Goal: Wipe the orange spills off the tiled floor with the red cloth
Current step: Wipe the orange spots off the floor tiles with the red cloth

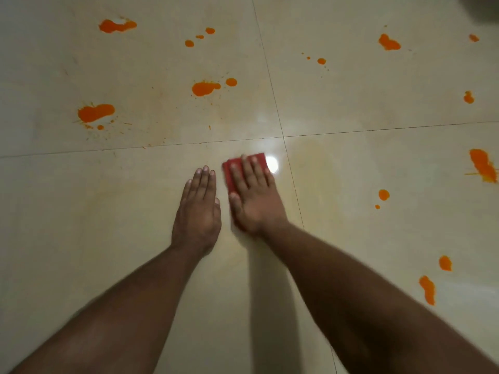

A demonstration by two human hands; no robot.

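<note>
The right hand (pixel 252 197) is pressing the folded red cloth (pixel 244 168) flat against the tiled floor (pixel 351 103), fingers straight and spread over it, just short of where the four tiles are meeting. The grip is not curling round the cloth at all; the palm alone is holding it down. The left hand (pixel 198 209) is lying flat and empty on the floor just beside it, fingers straight.

The tile under the hands is looking bare, while the orange spills (pixel 205 87) are sitting well apart across the far tiles and along the right edge of the floor. The risks from here are looking plain: with only a flat palm on it, the cloth is liable to slip out on the glossy tile during a long reach, and a small folded cloth loading up with liquid is likely to be smearing orange rather than lifting it. The bracing hand or a forearm is also at risk of dragging through a wet splash (pixel 383 194) nearby.
</note>
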